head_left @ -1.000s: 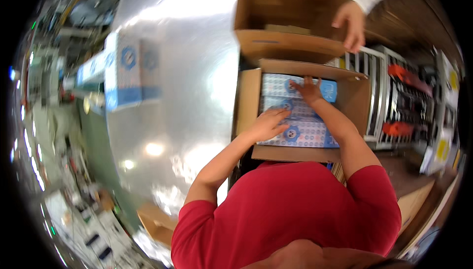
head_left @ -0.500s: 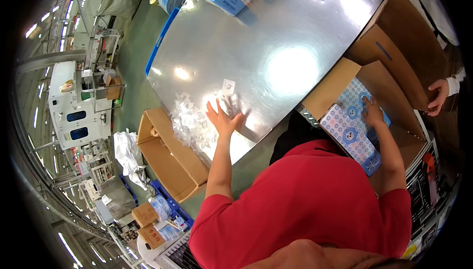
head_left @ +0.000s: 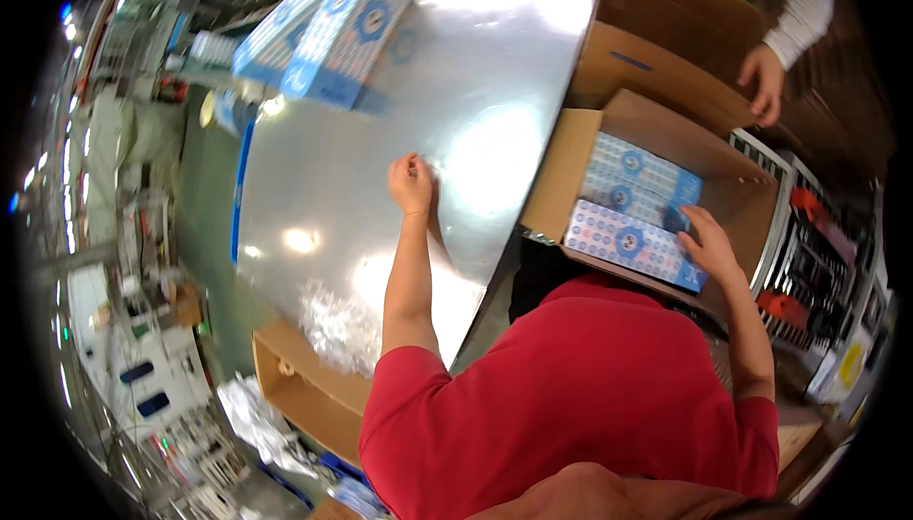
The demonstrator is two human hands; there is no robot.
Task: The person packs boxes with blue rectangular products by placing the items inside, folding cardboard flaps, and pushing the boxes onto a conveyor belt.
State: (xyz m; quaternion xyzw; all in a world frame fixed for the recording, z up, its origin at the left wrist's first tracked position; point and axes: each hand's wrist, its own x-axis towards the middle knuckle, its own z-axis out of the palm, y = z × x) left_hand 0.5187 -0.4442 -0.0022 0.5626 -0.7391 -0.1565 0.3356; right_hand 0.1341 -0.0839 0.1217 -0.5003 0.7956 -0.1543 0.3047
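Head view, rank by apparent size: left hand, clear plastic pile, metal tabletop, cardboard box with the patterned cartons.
Largest to smallest:
1. Metal tabletop
2. Cardboard box holding patterned cartons
3. Clear plastic pile
4. Left hand

The person wears a solid red top [head_left: 561,387], smooth across the front, with short sleeves. The left sleeve [head_left: 403,387] and right sleeve [head_left: 758,430] match its colour. Both forearms [head_left: 409,292] are uncovered, and the left hand [head_left: 410,185] and right hand [head_left: 709,246] are bare.
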